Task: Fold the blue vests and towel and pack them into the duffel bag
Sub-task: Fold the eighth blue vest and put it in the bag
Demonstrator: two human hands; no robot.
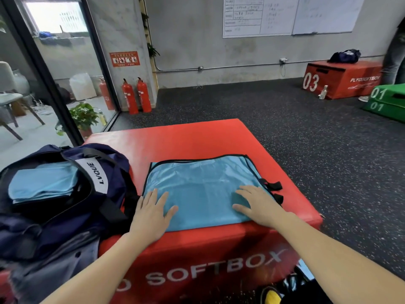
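A light blue vest [201, 185] with black trim lies folded flat on the red soft box [175, 137]. My left hand [151, 213] rests flat on its near left edge, fingers straight. My right hand [258, 205] presses flat on its near right part. Black straps [274, 189] stick out at the vest's right side. At the left, the navy duffel bag [65, 205] stands open on the box, with folded light blue fabric [43, 183] inside it.
Two red fire extinguishers [137, 95] stand by the wall. A second red box [341, 80] with a dark bag [345, 55] on top and a green box [385, 99] sit on the dark floor at the far right. A glass partition [43, 62] is at left.
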